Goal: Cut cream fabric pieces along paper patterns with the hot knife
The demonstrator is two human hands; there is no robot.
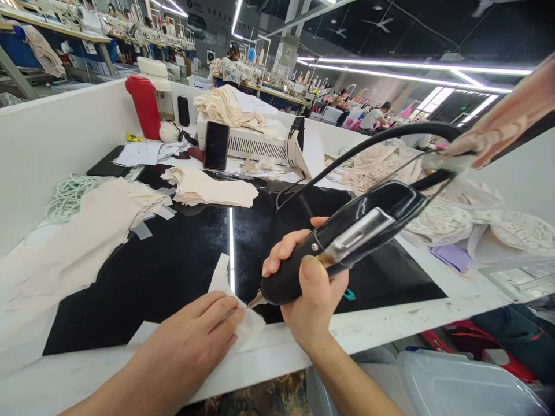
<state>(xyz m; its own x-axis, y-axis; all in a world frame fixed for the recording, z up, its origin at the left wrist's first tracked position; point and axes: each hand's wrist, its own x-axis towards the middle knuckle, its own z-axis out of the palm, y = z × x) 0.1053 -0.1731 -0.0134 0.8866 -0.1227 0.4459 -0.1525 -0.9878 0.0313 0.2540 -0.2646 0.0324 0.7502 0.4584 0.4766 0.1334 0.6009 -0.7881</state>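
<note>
My right hand [310,277] is wrapped around a black corded handheld tool [364,219] with a silver metal lever along its side. The thumb presses on the body near the lever. A thin metal tip [255,300] points down-left, touching or very close to a small white fabric piece [249,323]. My left hand [195,335] presses that piece at the front edge of the black glossy board [182,260], fingers together and curled over it. Part of the piece lies hidden beneath the fingers. A black cable [347,156] arches from the tool's top, where a beige strap holds it.
Beige fabric layers [87,231] lie at left, beside green cord [71,196]. A cut fabric stack [212,188], a phone [216,145] and a white vented machine [255,147] stand behind. Lace cups [511,237] lie at right. A plastic bin [468,384] sits below the table edge.
</note>
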